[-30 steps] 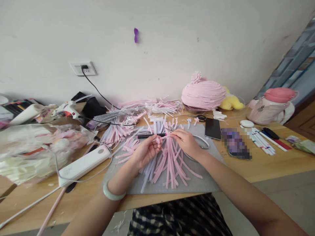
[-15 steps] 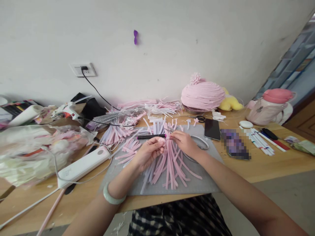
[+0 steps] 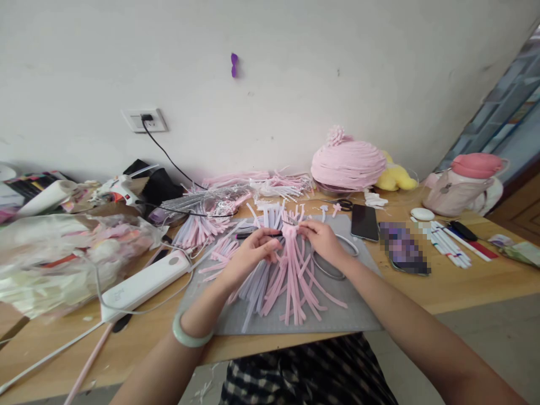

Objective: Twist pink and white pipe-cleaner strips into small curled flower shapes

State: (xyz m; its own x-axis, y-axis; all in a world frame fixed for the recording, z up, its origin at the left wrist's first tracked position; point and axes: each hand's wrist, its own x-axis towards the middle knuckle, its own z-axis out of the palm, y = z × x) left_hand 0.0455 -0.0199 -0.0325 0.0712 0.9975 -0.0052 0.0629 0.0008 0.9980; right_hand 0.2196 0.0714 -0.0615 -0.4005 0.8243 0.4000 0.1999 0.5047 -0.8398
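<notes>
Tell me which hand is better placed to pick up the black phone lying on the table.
Right. The right hand is on the phone's side of the pink strip bundle, with only the grey mat between it and the black phone. The left hand would have to cross over.

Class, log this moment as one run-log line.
left hand: pinching pink strips | right hand: pinching same bundle top | surface: grey mat | nearby: phone

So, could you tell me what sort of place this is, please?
Probably a home craft desk: a wooden table against a plain wall, a grey mat strewn with pink strips, a glue gun and a finished pink hat.
</notes>
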